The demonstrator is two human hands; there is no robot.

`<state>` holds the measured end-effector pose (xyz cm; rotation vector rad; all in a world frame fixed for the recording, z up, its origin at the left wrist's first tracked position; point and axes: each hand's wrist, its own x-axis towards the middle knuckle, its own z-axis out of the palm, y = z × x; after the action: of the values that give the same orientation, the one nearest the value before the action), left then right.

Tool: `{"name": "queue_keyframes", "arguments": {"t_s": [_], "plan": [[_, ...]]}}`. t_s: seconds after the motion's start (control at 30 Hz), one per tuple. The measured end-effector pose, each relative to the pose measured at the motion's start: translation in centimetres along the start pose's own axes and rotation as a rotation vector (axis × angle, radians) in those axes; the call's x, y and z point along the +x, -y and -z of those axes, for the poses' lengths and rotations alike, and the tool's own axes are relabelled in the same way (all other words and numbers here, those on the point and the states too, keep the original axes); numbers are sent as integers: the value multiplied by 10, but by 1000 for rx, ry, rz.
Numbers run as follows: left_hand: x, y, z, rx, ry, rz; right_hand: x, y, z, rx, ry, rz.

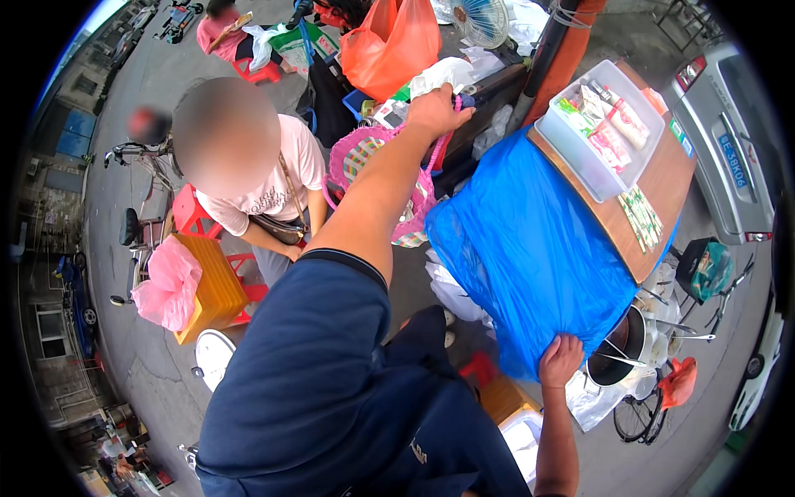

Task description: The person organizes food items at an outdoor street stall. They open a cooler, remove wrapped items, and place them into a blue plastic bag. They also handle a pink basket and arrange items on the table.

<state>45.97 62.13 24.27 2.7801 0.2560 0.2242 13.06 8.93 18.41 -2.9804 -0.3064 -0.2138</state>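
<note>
My left hand [438, 112] reaches over a pink woven plastic basket [413, 208], its thumb against the basket's looped pink handle [438, 149]. The far side of the fingers is hidden, so any grip there is unclear. Lower right, my right hand [561, 360] pinches the near edge of a blue plastic sheet [528, 248], which creases towards the fingers. This sheet drapes beneath a brown wooden board [652, 186]. A translucent plastic bin [596, 180] with several packets rests on the board, beside a bundle of paper-wrapped chopsticks [640, 217].
A seated person [292, 143] in a pink shirt is left of the basket. Beyond my left hand are an orange plastic bag [391, 50] and a fan [479, 22]. A dark pot [618, 354] with ladles stands by my right hand. A silver van [723, 143] is parked at right.
</note>
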Motion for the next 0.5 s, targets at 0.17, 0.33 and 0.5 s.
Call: {"name": "queue_keyframes", "arguments": {"t_s": [0.17, 0.33, 0.5], "plan": [[4, -2, -1, 4, 13, -2, 0, -1, -4, 18, -41, 6], [3, -1, -1, 21, -22, 8, 8, 9, 9, 44, -52, 12], [4, -6, 1, 26, -5, -7, 8, 5, 11, 64, -71, -7]]}}
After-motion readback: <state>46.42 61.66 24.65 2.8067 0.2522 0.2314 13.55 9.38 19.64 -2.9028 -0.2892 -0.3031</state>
